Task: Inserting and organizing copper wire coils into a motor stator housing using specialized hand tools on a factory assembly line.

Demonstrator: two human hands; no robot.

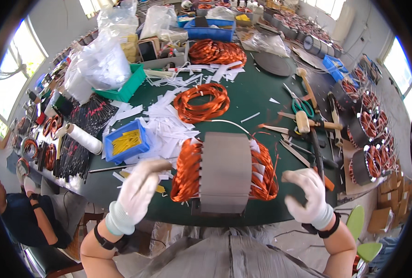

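A grey motor stator (pixel 225 171) stands on its side at the table's near edge, between my hands. Copper windings bulge from both its ends, and a white sleeved lead runs from its top. My left hand (pixel 139 187), in a white glove, is held left of the windings with fingers stretched out, slightly blurred and holding nothing. To the right, apart from the stator, my gloved right hand (pixel 306 194) has curved fingers spread from the thumb, with nothing between them. Behind the stator lies a loose copper wire coil (pixel 202 103).
White paper strips (pixel 162 118) and a blue box (pixel 145 147) of yellow strips lie left. Scissors (pixel 301 105), mallets (pixel 303 121) and other tools are at right. More stators (pixel 364 164) stand far right. A co-worker (pixel 23 213) sits at left.
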